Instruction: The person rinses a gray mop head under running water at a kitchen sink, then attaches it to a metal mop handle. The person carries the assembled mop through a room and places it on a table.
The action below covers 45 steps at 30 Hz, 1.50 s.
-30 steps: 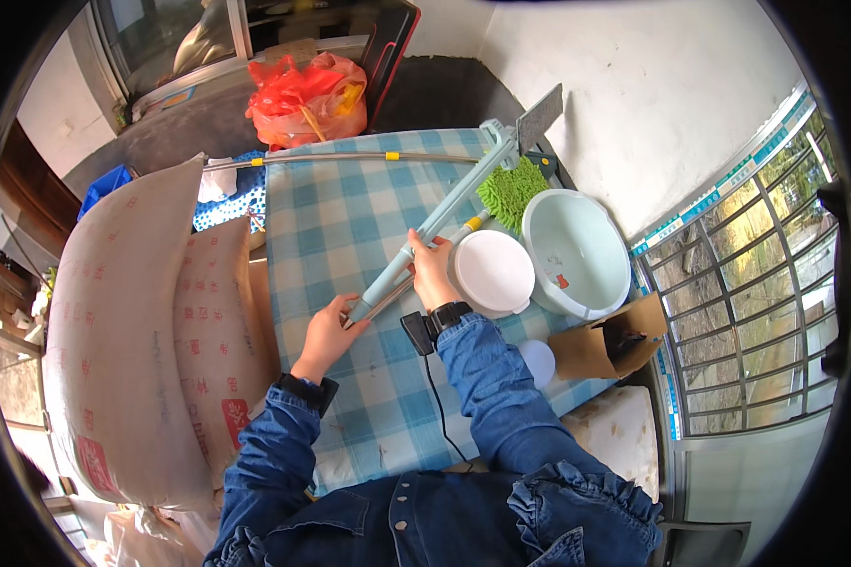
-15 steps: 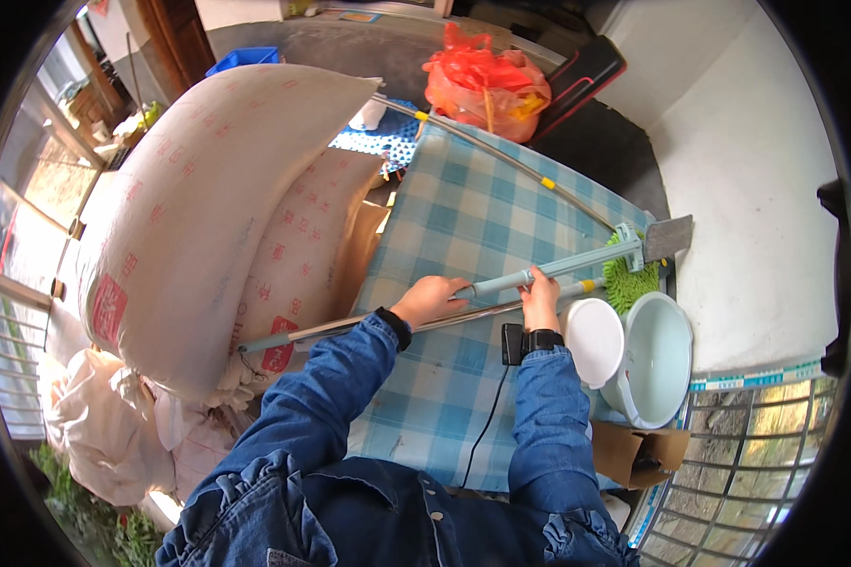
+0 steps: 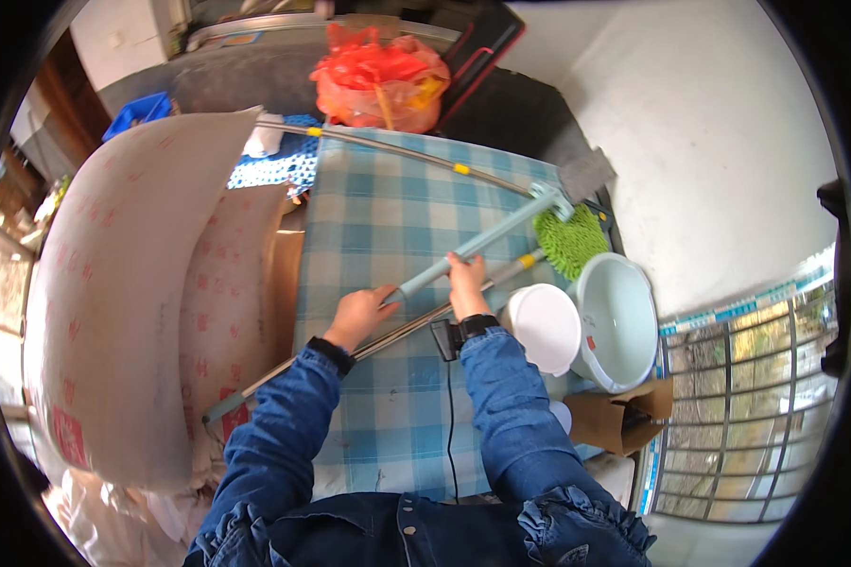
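Both my hands are closed around the pale teal handle of a mop (image 3: 506,228) with a flat grey head. My left hand (image 3: 356,318) grips the handle's near end, while my right hand (image 3: 466,283) holds it farther up. The handle slants up to the right, and its grey head is beside the white wall. Beneath my hands lies a metal pole (image 3: 388,340) with a teal end cap and a yellow band. It runs toward a fluffy green mop head (image 3: 572,241). A second metal pole (image 3: 397,156) with yellow bands crosses the far part of the table.
A blue checked cloth (image 3: 378,227) covers the table. Big white sacks (image 3: 113,302) stand at the left. At the right are a white tub (image 3: 544,326), a pale basin (image 3: 624,321) and a cardboard box (image 3: 615,420). A red plastic bag (image 3: 378,80) sits at the far side.
My view has swung right, so the surroundings appear farther left. The held mop slants more steeply, with its head angled farther away from me. Both hands keep their hold on its handle.
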### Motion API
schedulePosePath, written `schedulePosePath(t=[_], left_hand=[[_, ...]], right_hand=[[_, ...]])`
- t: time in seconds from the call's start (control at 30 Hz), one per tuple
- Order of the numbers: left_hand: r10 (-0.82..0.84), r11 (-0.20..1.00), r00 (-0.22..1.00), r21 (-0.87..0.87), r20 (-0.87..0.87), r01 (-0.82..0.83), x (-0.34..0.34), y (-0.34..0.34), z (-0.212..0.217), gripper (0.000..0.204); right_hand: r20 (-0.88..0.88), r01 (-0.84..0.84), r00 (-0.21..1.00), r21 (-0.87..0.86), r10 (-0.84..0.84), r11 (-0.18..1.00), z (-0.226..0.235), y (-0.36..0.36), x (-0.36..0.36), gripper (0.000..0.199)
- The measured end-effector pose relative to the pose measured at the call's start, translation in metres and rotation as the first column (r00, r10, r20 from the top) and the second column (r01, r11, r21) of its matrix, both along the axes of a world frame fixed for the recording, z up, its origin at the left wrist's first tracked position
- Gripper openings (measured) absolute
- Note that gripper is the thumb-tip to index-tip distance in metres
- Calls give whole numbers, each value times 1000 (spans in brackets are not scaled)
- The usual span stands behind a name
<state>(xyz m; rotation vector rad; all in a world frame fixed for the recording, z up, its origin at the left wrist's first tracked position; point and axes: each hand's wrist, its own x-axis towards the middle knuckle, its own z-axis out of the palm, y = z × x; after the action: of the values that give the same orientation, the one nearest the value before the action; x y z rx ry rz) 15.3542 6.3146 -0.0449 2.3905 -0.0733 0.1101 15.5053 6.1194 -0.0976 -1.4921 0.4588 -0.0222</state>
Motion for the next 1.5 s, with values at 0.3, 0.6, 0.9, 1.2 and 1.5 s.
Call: schedulePosePath(t=[0.3,0.6,0.9,1.2,1.5], left_hand=[[106,977,994,184,29,-110,-2,-11,-4,33],[242,893,958,350,154,-282,31,-11,-11,25],[258,886,938,331,232,-326,82,20,-27,16],[243,864,939,386,242,-323,130,38,-40,18],[194,864,955,422,224,-274,129,37,-35,25]], right_hand=[[96,-13,995,68,6,998,21,20,-23,66],[39,-248,965,-192,260,949,28,15,-128,63],[-35,-357,934,-29,356,934,33,-12,-206,52],[-74,-319,944,61,323,946,29,-26,-228,47],[-98,-347,932,39,349,937,12,-28,-236,47]])
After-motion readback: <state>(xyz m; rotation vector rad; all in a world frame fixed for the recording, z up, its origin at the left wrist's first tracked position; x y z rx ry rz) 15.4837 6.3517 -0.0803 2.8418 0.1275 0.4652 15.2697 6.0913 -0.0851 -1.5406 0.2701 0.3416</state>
